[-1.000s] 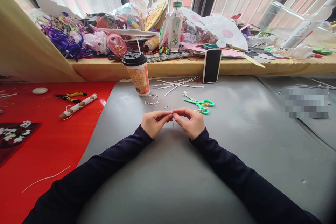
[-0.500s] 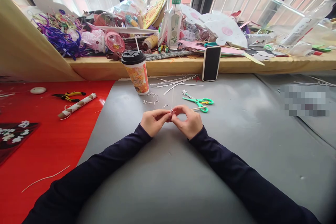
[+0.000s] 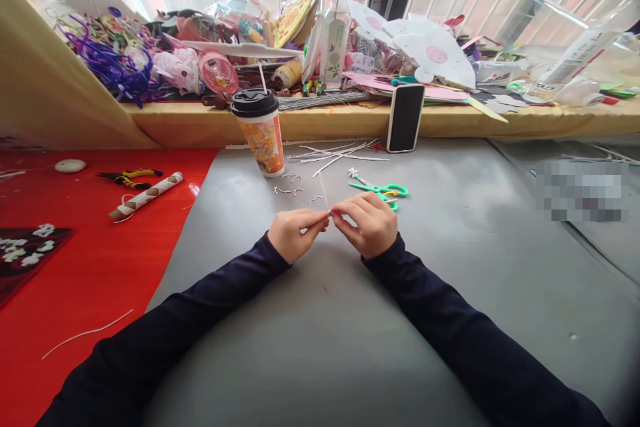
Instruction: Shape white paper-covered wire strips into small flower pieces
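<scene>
Right hand [image 3: 369, 225] shifted slightly rightward — now hiding part of green scissors [image 3: 377, 188]. Left hand [image 3: 291, 235] and right both pinching tiny white piece [image 3: 329, 213] — above grey worktop [image 3: 320, 347].

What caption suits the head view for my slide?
Left hand and right hand pinch a small pale piece over the grey mat, scissors and cup beyond.

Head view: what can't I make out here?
All in the head view:
Small piece between left hand and right hand: too small, partly finger-covered.
Green scissors: right hand hides part of the lower handle.
Dark sheet: cut off by left edge.
Whatever is at far right: hidden by pixelated patch.
</scene>
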`<state>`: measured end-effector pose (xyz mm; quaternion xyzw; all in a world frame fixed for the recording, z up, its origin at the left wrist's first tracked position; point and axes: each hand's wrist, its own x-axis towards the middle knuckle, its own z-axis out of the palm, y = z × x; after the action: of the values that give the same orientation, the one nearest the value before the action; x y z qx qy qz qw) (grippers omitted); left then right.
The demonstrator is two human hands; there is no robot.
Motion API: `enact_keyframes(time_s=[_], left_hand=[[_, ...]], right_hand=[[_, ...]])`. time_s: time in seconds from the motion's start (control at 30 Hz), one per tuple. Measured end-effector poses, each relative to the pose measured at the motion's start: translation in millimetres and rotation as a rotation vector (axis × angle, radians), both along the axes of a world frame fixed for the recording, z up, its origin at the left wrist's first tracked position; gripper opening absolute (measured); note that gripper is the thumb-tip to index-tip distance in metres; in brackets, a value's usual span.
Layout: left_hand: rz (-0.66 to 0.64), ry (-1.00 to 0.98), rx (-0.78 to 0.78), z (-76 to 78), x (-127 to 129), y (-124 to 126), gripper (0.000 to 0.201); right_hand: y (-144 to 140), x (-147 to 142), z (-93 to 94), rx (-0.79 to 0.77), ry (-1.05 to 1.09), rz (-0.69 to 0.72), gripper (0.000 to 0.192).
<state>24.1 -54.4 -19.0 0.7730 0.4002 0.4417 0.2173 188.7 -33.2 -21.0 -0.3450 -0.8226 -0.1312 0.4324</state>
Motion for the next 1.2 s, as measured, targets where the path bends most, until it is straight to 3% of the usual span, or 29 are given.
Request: enact_keyframes(time_s=[0.1, 0.2, 0.37, 0.57, 0.83, 0.97, 1.2], left_hand=[[0.005, 0.064, 0.066, -1.0, -0.7, -0.8, 0.019], [0.012, 0.028, 0.036, 1.7, 1.1, -2.4, 0.018], [-0.003, -0.155, -0.166, 7.8, 4.1, -2.3, 0.019], [-0.059, -0.518, -0.450, 4.7, 4.1, 1.8, 0.028], [-0.068, -0.624, -0.561, 5.8, 3.4, 4.1, 0.028], [-0.072, -0.647, -0.686, 1.2, 1.4, 7.3, 0.030], [-0.057, -0.699, -0.661, 0.4, 0.4, 7.8, 0.029]], right_hand=[[0.9, 2.1, 3.7, 0.124, -0.120, 0.005, 0.009], [0.4, 3.2, 5.6, 0.181, -0.159, -0.022, 0.007], [-0.7, 4.2, 5.4, 0.156, -0.120, -0.036, 0.008], [-0.7, 2.6, 4.4, 0.107, -0.051, -0.001, 0.013], [1.1, 2.8, 1.8, -0.017, 0.056, 0.071, 0.011], [0.0, 4.2, 0.6, 0.005, 0.017, 0.065, 0.013], [-3.9, 2.1, 0.3, 0.078, -0.065, 0.058, 0.021]])
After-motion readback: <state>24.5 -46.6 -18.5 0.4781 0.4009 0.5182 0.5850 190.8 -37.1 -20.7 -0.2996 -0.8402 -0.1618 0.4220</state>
